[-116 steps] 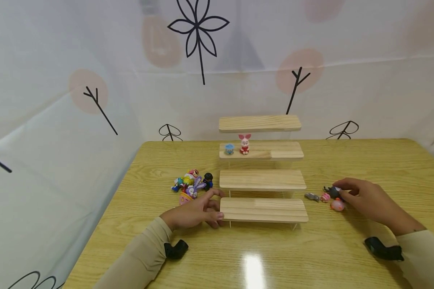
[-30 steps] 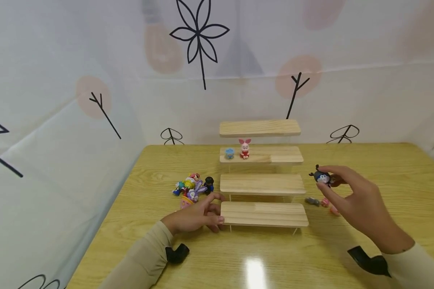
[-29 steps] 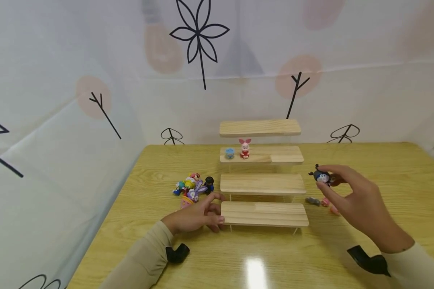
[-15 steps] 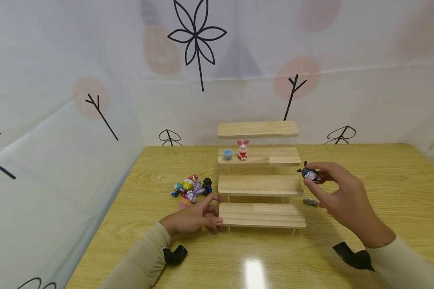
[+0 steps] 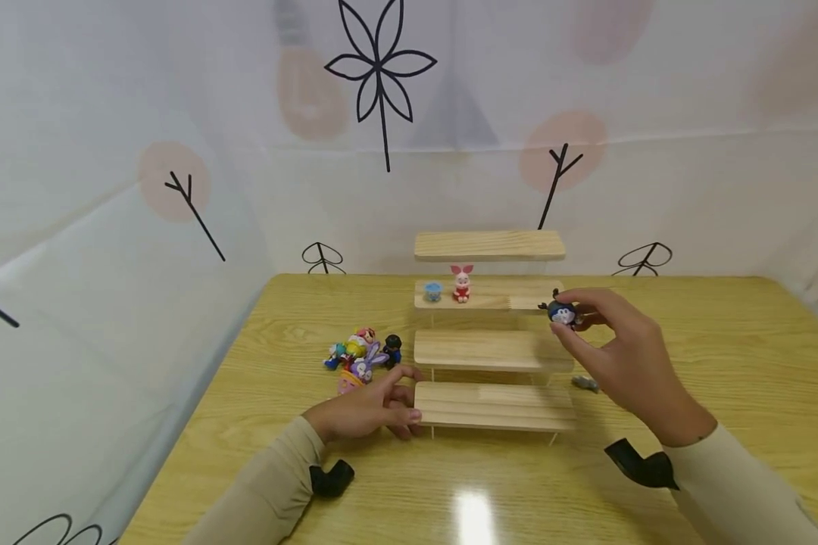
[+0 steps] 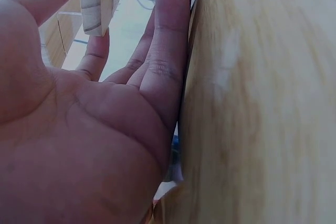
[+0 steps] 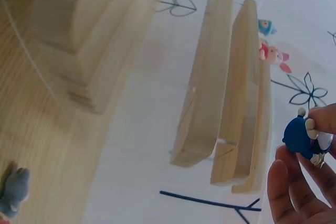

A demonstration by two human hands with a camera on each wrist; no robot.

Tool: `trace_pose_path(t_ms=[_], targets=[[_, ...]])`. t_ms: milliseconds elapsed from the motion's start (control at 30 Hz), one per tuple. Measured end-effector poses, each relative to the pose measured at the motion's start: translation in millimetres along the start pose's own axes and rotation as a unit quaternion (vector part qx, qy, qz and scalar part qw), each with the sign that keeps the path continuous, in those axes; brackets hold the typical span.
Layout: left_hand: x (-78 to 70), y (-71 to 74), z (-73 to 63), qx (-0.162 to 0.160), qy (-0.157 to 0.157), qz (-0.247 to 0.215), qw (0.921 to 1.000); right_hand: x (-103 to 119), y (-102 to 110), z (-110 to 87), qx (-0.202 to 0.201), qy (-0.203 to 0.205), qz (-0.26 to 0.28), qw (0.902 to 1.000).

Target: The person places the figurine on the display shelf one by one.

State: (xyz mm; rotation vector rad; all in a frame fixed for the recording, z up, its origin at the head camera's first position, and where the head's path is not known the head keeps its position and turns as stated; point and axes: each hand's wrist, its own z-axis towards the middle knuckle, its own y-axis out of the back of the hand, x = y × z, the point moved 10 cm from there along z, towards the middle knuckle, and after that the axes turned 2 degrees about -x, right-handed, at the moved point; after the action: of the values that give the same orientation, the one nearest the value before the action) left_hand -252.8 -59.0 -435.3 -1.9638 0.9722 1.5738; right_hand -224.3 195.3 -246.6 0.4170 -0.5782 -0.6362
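My right hand (image 5: 620, 356) pinches a small dark-blue figurine (image 5: 562, 312) with a pale face and dark horn-like tips, in the air at the right end of the stepped wooden display stand (image 5: 491, 350). In the right wrist view, the figurine (image 7: 297, 136) sits between thumb and fingers, beside the shelf ends. My left hand (image 5: 371, 405) grips the left end of the lowest shelf (image 5: 497, 405); the left wrist view has that board end (image 6: 95, 3) between thumb and a finger. On the second shelf from the top sit a blue figurine (image 5: 432, 291) and a pink piglet figurine (image 5: 461, 284).
Left of the stand lies a pile of colourful figurines (image 5: 358, 356), with a dark figure (image 5: 392, 349) beside it. A grey figurine (image 5: 585, 384) lies on the wooden table (image 5: 736, 363) to the right, near my right hand. A patterned white cloth (image 5: 695, 174) hangs behind.
My right hand has lifted the dark-blue figurine off the table on the right, then carried it up and left to the stand's right end. My left hand stays at the lowest shelf.
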Motion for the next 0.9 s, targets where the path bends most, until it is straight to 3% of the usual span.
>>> trace_pose_path(t_ms=[200,533,900], targets=[[0.8,0.1,-0.6,0.004,-0.001,-0.005,1.0,2,-10,8.3,0.004,0.004,0.02,0.9998],[-0.1,0.7,-0.8,0.004,-0.003,0.006,1.0,-9,-26,16.7,-0.002,-0.05,0.061,0.9969],[0.1,1.5,0.8,0.009,-0.006,0.004,0.9999,-15,-42,27.5,0.002,-0.068,0.062,0.9958]])
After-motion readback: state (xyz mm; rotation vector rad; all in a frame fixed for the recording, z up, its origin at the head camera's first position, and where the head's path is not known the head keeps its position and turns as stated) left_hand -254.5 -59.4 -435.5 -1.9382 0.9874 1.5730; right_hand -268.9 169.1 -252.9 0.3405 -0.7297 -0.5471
